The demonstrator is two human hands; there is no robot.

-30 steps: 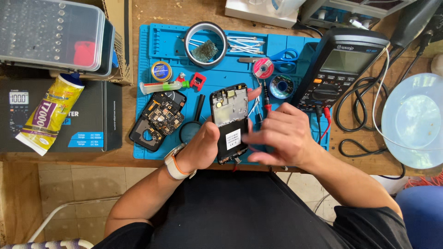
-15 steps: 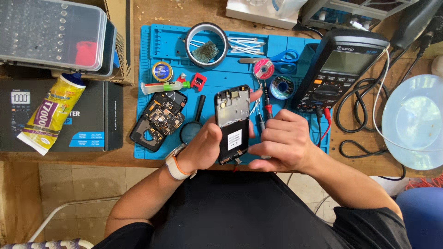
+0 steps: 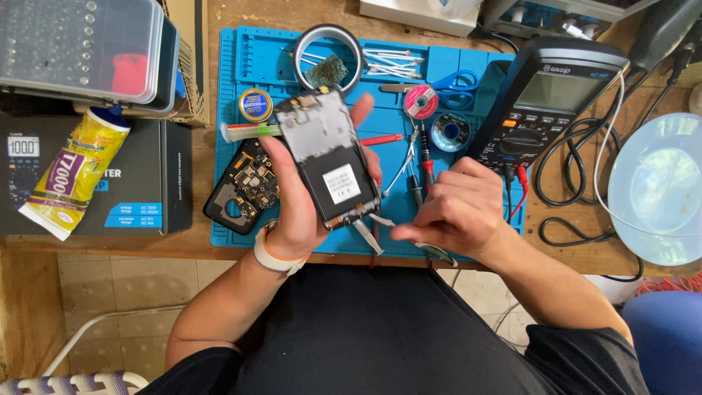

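The opened phone (image 3: 329,157) sits upright in the left hand (image 3: 296,201), gripped around its sides above the blue mat (image 3: 241,66). The right hand (image 3: 453,212), just right of its near end, pinches tweezers (image 3: 365,232) whose tips touch the phone's bottom edge. One more phone body (image 3: 245,186) lies on the mat, left.

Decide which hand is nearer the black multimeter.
Right. The right hand lies just below the multimeter, near its leads; the left hand holds the opened phone farther left.
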